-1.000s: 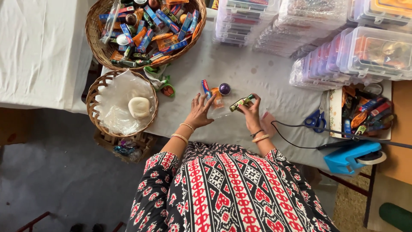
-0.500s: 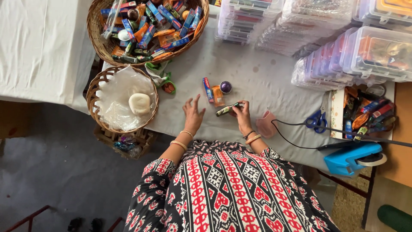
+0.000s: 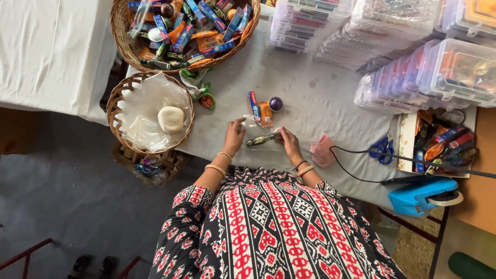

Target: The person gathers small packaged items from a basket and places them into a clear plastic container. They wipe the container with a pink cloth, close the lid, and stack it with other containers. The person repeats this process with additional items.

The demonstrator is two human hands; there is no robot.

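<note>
The right hand [image 3: 289,144] pinches one end of a small green tube [image 3: 260,139] with its fingers closed around it, and the tube lies almost level, just above the grey table cloth [image 3: 320,98]. The left hand [image 3: 234,135] is at the other side, its fingers bent and touching the edge of a clear plastic pouch [image 3: 251,124] that lies beside the tube; whether it really grips the pouch or only presses on it I cannot tell, because the plastic is thin and hard to see. It seems the step in hand is packing: the tube is being brought to the mouth of the pouch. The next move would call for the left hand to keep the pouch open and steady while the right hand guides the tube in straight. A little farther on the table are a blue and red tube [image 3: 253,104], an orange packet [image 3: 265,112] and a round purple piece [image 3: 275,104], close together. Far left stands a big wicker basket [image 3: 124,44] full of such small items, and nearer a smaller basket [image 3: 116,111] lined with plastic, holding a pale round lump [image 3: 170,118]. To the right lie a pink cloth [image 3: 321,151], blue scissors [image 3: 382,150] and stacked clear boxes [image 3: 439,67].
</note>
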